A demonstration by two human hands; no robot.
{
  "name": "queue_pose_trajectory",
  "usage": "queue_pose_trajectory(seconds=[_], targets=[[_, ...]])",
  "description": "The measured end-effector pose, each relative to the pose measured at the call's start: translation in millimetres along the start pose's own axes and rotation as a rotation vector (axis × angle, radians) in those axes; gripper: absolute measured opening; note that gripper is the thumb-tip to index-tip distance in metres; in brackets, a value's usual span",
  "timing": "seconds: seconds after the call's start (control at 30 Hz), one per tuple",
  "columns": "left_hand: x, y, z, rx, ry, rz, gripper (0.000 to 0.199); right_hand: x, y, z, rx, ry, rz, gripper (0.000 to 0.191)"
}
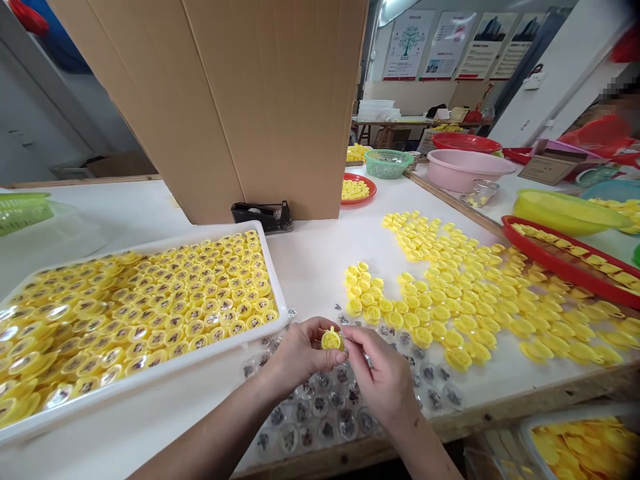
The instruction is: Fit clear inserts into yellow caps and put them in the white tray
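My left hand (300, 351) grips a small round yellow plastic piece (331, 340) with a raised rim and a tab at its top. My right hand (383, 370) is closed in a pinch against the piece's right edge; what its fingertips hold, if anything, is too small to make out. Under both hands lie many clear round discs (327, 429) with dark printed figures. To the right spread loose yellow plastic pieces (437, 313) like the held one. At the left, a white tray (277, 308) holds rows of yellow pieces with printed clear discs on them.
A tall cardboard sheet (260, 100) stands behind a black tape dispenser (263, 215). Along the back right are a green basket (387, 163), a pink basin (465, 170) and a red tray (555, 263). A bin of yellow pieces (585, 443) sits below the table edge.
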State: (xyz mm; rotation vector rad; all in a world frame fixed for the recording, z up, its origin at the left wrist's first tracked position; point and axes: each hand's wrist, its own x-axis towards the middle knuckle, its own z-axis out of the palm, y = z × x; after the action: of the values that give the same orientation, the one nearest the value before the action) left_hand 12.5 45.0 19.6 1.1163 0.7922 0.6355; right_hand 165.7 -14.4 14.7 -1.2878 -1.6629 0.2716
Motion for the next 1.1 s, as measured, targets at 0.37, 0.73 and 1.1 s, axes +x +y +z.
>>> queue_pose_trajectory(seconds=[0.37, 0.73, 1.1], targets=[[-28, 7, -2.8, -0.363, 0.093, -0.166, 0.035, -2, -6, -8, 0.216, -0.200, 0.094, 0.020], [-28, -8, -3.9, -0.483, -0.006, -0.116, 0.026, 11, -17, -14, 0.105, -0.318, 0.041, 0.016], [-27, -12, -1.8, -0.571, -0.014, -0.098, 0.028, 10, -25, -16, -0.026, -0.283, -0.027, 0.021]])
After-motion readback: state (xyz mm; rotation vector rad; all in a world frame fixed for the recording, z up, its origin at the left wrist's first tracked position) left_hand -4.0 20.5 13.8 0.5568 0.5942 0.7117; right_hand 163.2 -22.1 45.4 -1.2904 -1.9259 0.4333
